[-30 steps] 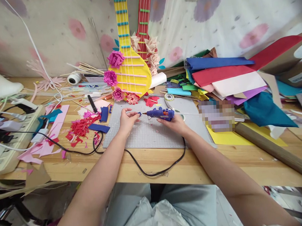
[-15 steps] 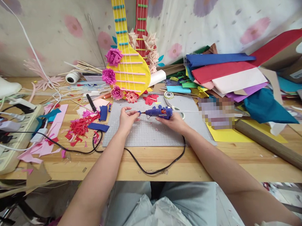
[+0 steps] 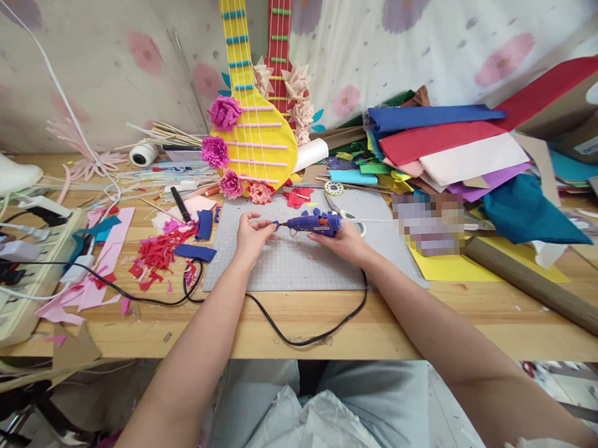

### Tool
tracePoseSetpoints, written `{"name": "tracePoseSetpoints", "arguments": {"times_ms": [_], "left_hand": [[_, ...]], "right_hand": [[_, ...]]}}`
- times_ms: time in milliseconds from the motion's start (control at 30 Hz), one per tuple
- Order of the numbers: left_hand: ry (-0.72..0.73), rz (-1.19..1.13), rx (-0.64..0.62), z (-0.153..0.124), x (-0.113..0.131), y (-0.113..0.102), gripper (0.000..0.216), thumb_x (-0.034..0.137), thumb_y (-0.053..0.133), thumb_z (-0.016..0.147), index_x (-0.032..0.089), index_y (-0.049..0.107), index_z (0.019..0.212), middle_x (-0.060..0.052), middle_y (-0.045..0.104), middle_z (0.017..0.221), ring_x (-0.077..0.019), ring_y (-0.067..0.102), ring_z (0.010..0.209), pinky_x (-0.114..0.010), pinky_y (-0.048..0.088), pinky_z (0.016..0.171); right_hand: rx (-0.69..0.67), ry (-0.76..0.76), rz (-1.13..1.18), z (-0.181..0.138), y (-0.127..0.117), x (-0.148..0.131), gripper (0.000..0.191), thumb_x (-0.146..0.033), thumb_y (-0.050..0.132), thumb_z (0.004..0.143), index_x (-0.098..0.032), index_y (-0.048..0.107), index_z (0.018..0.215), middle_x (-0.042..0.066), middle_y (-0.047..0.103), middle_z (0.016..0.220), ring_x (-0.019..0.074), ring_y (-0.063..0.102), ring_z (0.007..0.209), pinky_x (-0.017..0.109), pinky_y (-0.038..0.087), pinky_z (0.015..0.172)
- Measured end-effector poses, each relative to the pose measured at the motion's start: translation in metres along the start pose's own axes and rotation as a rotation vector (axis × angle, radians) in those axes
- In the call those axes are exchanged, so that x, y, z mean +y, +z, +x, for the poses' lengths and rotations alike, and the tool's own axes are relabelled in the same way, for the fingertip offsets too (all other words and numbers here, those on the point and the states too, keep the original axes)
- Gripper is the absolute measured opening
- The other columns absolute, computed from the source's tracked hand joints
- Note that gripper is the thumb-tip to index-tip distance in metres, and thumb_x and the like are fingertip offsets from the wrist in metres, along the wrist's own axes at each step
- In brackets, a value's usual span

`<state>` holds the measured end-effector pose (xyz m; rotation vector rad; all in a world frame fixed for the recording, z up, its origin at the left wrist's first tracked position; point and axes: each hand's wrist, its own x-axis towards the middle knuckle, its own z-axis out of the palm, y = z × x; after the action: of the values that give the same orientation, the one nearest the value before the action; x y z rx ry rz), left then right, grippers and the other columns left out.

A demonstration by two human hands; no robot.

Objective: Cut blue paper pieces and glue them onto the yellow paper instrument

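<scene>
"Where's the tiny blue piece [image 3: 276,224]?"

"The left hand [image 3: 251,242] has it pinched in its fingers, above the gray mat [image 3: 261,272]. The glue gun [image 3: 311,225] points right at it. I can't tell if they touch."

"Who has the gun?"

"The right hand [image 3: 348,241], fingers wrapped around it. This looks like the gluing step."

"What does the next move need?"

"Slow and steady, I think, with no finger near the tip."

"Anything in the way?"

"Scissors [image 3: 334,204] lie close behind the gun. The black cord [image 3: 289,343] loops in front and could snag. Red scraps [image 3: 159,253] sit off to the left."
</scene>
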<state>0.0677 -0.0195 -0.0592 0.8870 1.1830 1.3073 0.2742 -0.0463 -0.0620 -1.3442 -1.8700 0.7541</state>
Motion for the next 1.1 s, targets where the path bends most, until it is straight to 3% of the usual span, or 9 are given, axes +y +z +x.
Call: {"name": "tracePoseSetpoints", "arguments": {"times_ms": [500, 1100], "left_hand": [[0.000, 0.075, -0.047, -0.0037, 0.0023, 0.0005, 0.046, 0.010, 0.071, 0.057, 0.020, 0.039, 0.088, 0.004, 0.061, 0.066, -0.0138, 0.063, 0.062, -0.027, 0.052, 0.058], [-0.028, -0.015, -0.008, -0.0023, 0.0044, -0.0006, 0.043, 0.007, 0.069, 0.058, 0.019, 0.040, 0.087, 0.004, 0.062, 0.065, -0.0117, 0.062, 0.059, -0.024, 0.051, 0.054]], "right_hand": [[0.009, 0.094, -0.012, 0.0000, -0.0010, -0.0027, 0.039, -0.051, 0.060, 0.075, -0.021, 0.070, 0.099, 0.002, 0.071, 0.090, 0.0220, 0.065, 0.084, 0.035, 0.050, 0.080], [-0.048, 0.024, -0.001, -0.0004, -0.0026, 0.0002, 0.040, -0.048, 0.060, 0.075, -0.024, 0.067, 0.106, 0.001, 0.070, 0.098, 0.0211, 0.065, 0.089, 0.034, 0.050, 0.082]]}}
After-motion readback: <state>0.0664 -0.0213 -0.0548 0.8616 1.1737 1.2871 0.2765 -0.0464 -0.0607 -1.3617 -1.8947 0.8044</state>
